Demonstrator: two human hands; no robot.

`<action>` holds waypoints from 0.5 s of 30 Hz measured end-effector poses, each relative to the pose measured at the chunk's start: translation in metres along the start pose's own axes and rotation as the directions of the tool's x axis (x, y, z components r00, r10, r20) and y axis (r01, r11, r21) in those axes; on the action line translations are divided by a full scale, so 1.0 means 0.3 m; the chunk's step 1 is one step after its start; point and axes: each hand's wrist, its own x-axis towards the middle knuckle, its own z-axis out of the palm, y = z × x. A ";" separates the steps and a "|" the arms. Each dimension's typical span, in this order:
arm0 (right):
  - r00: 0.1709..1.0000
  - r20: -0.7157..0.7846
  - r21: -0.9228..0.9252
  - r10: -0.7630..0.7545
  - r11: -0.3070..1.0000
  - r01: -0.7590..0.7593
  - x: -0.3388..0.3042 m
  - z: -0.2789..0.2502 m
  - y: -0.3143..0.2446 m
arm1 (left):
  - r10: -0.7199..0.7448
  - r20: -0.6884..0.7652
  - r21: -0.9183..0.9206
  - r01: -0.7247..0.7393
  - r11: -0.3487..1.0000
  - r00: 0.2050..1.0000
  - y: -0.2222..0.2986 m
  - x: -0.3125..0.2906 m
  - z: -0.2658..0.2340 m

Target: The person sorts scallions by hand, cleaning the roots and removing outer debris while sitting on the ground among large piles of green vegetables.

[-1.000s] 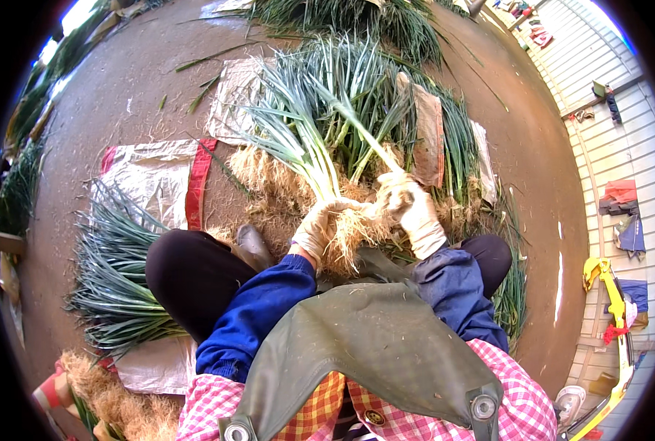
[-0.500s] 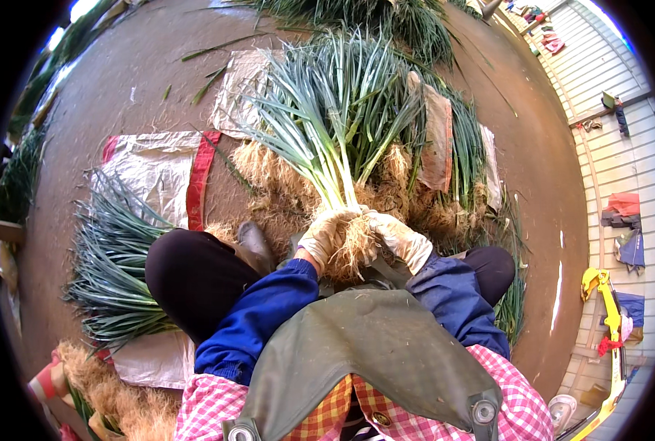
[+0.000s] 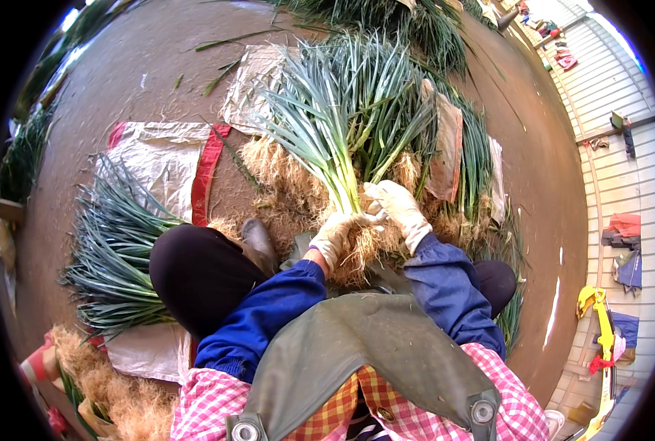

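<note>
My left hand (image 3: 333, 239), in a pale work glove, is closed round the lower white stems of a bunch of green onions (image 3: 336, 158). Their long leaves fan out away from me, and a tangle of tan roots (image 3: 362, 253) hangs toward my lap. On the right, my gloved right hand (image 3: 401, 212) has its fingers curled at the base of a stalk in the same bunch, a little farther out than the left. Its palm side is partly hidden. Behind the bunch lie more green onions with thick tan roots (image 3: 283, 173).
A pile of green onions (image 3: 118, 257) lies on a white sack with red edging (image 3: 166, 158) at my left. More roots (image 3: 118, 389) show at the lower left. Another sack (image 3: 445, 147) covers onions at the right. My boot (image 3: 258, 241) stands beside the roots on brown ground.
My right hand has shifted up and slightly away from the left, which keeps its grip on the bunch. The whole view has moved slightly.
</note>
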 end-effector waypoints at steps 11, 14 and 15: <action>0.965 0.119 -0.939 -0.235 0.290 0.186 0.162 0.100 -0.024 | -0.098 -0.149 0.330 0.143 0.933 0.984 -0.016 0.018 -0.090; 0.931 0.150 -0.946 -0.332 0.227 0.233 0.166 0.094 -0.016 | -0.120 -0.124 0.308 0.153 0.939 0.985 -0.026 0.022 -0.095; 0.915 0.158 -0.928 -0.373 0.261 0.266 0.153 0.087 -0.021 | -0.137 -0.116 0.281 0.165 0.946 0.984 -0.020 0.014 -0.082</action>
